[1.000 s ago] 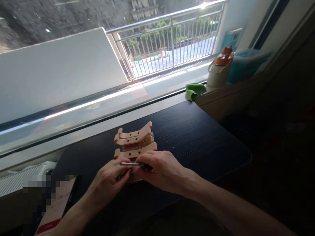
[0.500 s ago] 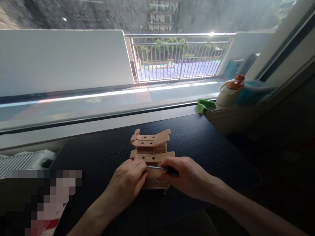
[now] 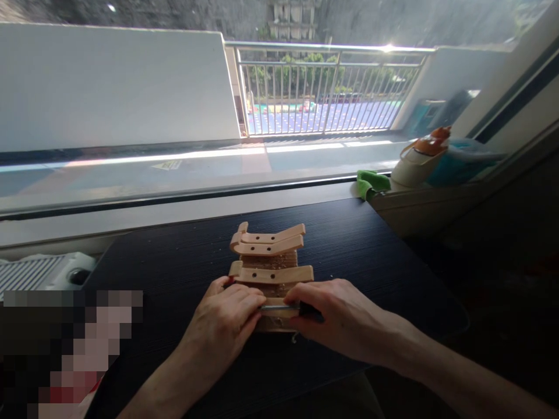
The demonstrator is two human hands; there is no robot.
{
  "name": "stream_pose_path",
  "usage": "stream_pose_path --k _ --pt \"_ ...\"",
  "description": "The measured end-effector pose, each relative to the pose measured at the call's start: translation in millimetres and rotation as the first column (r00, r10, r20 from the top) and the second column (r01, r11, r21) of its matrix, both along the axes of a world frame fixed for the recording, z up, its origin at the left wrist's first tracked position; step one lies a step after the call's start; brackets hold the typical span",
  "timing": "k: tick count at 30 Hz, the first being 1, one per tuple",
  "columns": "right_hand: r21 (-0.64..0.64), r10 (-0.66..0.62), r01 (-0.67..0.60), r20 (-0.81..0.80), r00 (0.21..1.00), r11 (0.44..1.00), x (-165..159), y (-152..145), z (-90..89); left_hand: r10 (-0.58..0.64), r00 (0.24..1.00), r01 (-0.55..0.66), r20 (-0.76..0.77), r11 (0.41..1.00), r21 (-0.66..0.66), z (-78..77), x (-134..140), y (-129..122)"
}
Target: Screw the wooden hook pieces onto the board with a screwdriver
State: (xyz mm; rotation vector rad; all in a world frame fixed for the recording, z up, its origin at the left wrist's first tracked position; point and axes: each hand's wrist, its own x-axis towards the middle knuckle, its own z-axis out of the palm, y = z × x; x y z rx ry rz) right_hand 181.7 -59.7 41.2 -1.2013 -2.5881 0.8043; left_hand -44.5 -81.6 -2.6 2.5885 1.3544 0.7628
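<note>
My right hand (image 3: 334, 311) is closed around the black handle (image 3: 311, 311) of a knife-like tool. Its narrow metal blade (image 3: 279, 307) lies across a pale curved wooden piece (image 3: 274, 302) close to me. My left hand (image 3: 227, 311) is closed on that piece's left end, its fingertips near the blade's tip, and hides much of it. Just beyond, another curved wooden piece (image 3: 283, 274) with two dark holes rests on a ribbed wooden block (image 3: 271, 323). Farther off lie two more such pieces, a nearer one (image 3: 264, 250) and a farther one (image 3: 265, 237).
Everything rests on a dark table (image 3: 174, 256), with light shavings scattered about. A green cloth (image 3: 371, 183) hangs by the windowsill. Beside it stands a cream bottle with an orange top (image 3: 419, 160). A white slatted unit (image 3: 39, 276) stands at left, above a blurred patch.
The blade has shifted slightly toward me and lies flatter across the wooden piece. Both hands keep their hold. The camera view has tilted down a little.
</note>
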Motion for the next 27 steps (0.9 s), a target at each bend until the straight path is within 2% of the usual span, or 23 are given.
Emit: stream_pose_path --k 4,8,11,16,27 --pt "0.071 0.096 -0.105 0.123 0.988 0.992 1 6 27.2 0.015 1.0 -0.014 0.006 0.997 -0.072 -1.0 -2 -1" --pt "0.148 0.205 -0.254 0.283 0.937 0.956 -8 13 47.8 0.056 0.998 -0.062 -0.036 0.982 -0.179 1.8 -1 1" --pt "0.165 0.258 -0.335 0.367 0.894 0.927 -19 17 48.2 0.077 0.996 -0.086 -0.053 0.974 -0.208 2.3 0 1" --pt "0.188 0.326 -0.431 0.418 0.848 0.883 -29 21 41.2 0.088 0.995 -0.097 -0.053 0.974 -0.206 1.9 1 1" --pt "0.184 0.365 -0.476 0.431 0.825 0.86 -38 24 42.8 0.082 0.995 -0.091 -0.052 0.974 -0.208 3.6 1 2"
